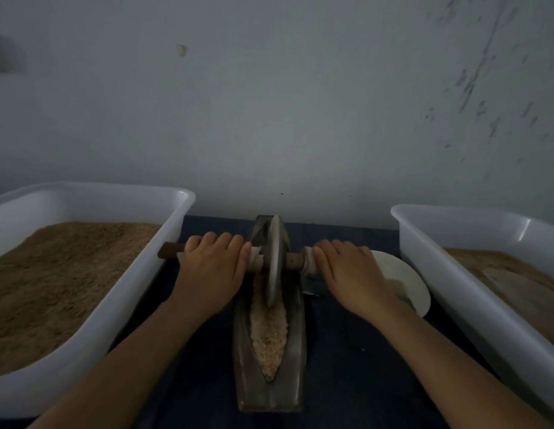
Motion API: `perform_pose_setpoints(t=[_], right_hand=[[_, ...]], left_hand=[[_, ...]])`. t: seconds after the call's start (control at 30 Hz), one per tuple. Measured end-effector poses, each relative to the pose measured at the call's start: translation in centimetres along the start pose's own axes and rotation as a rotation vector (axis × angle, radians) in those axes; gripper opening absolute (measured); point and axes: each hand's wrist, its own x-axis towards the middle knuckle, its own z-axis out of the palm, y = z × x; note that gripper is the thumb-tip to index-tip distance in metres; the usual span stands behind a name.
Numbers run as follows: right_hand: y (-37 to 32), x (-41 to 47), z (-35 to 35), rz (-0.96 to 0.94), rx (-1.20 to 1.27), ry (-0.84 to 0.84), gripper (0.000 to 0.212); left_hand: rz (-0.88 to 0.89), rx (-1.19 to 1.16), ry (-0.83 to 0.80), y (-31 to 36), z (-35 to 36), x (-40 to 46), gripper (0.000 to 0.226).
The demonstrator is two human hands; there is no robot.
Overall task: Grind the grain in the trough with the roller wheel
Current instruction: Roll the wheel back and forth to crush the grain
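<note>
At the far end of the boat-shaped trough (271,360), the roller wheel (275,261) stands upright in the groove. Left hand (212,267) and right hand (350,274) curl over its axle handles; the grain (269,332) lies nearer, along the trough's length, toward the body.

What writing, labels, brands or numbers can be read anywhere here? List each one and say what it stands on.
None can be read.
The left white tub, right white tub, metal trough, roller wheel and white plate show no print.
The wall bears only scuffs and stains, no letters.
</note>
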Motion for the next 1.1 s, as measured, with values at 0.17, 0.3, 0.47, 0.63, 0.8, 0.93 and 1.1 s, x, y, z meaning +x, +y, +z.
perform_pose_setpoints(t=[0.17, 0.3, 0.47, 0.63, 0.8, 0.93, 1.1], right_hand=[[0.7, 2.6, 0.8, 0.019, -0.023, 0.005, 0.036], [0.6, 2.1, 0.7, -0.007, -0.021, 0.014, 0.034], [-0.2, -1.3, -0.7, -0.056, 0.021, -0.004, 0.042], [-1.2, -4.3, -2.5, -0.065, 0.001, 0.031, 0.049], [-1.5, -5.1, -2.8, -0.078, -0.015, 0.084, 0.042], [-1.2, -3.8, -1.7, -0.056, 0.019, 0.071, 0.048], [-0.3, -0.5, 0.3, 0.001, 0.006, 0.077, 0.05]], left_hand=[[-0.03, 0.056, -0.112, -0.7, 1.2, 2.0, 0.037], [-0.037, 0.039, -0.103, -0.6, 1.1, 1.7, 0.038], [0.02, -0.011, -0.003, 0.1, -0.5, -1.0, 0.05], [0.065, -0.032, 0.085, 0.4, -2.2, -3.3, 0.042], [0.09, -0.072, 0.095, 0.2, -2.6, -4.2, 0.039], [0.071, -0.074, 0.068, 0.2, -1.8, -3.0, 0.042], [0.018, -0.044, -0.015, -0.2, 0.1, -0.2, 0.053]])
